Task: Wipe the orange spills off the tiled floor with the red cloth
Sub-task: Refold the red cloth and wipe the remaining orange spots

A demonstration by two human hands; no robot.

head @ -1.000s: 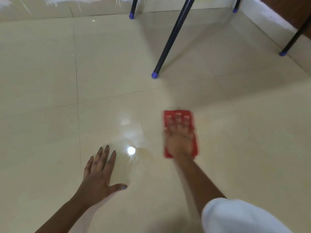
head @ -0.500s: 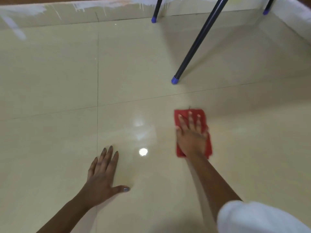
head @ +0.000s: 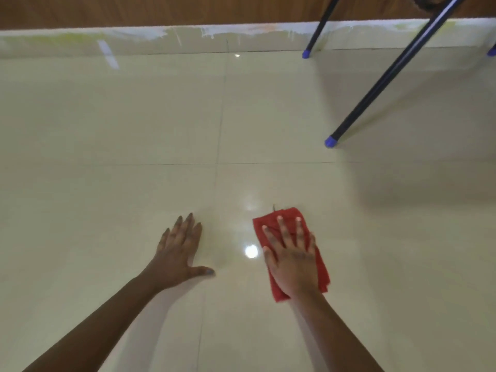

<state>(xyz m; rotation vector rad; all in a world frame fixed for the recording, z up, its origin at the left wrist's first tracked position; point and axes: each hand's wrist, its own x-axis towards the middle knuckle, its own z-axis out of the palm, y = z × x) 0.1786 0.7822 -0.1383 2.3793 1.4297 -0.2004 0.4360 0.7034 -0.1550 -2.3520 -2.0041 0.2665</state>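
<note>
Progress: no orange spill shows anywhere on the glossy cream tiled floor (head: 134, 116) in this frame. The tiles around the hands look clean and shiny, with a bright light reflection (head: 251, 251) between the two hands. So the wiping looks mostly done here, judging by the floor alone. Any residue under the cloth is hidden, so I can't tell. What's probably left is a check of floor outside the frame. The pale skirting strip (head: 161, 38) along the top has whitish and faint yellow-orange smears, and I can't tell if those count as spill.

The folded red fabric cloth (head: 323, 272) lies flat on the floor at lower centre-right, tilted a little, under the right hand (head: 294, 264). That hand is palm down, its fingers (head: 281, 232) straight and spread, pressing the cloth to the tile rather than curled round it. The arm comes in from the bottom right.

The left hand (head: 177, 253) is just left of centre, flat on bare tile, fingers straight, thumb out to the right, holding nothing. It looks like a brace for body weight.

Black metal furniture legs with blue caps (head: 389, 76) are at upper right, well apart from the cloth.
</note>
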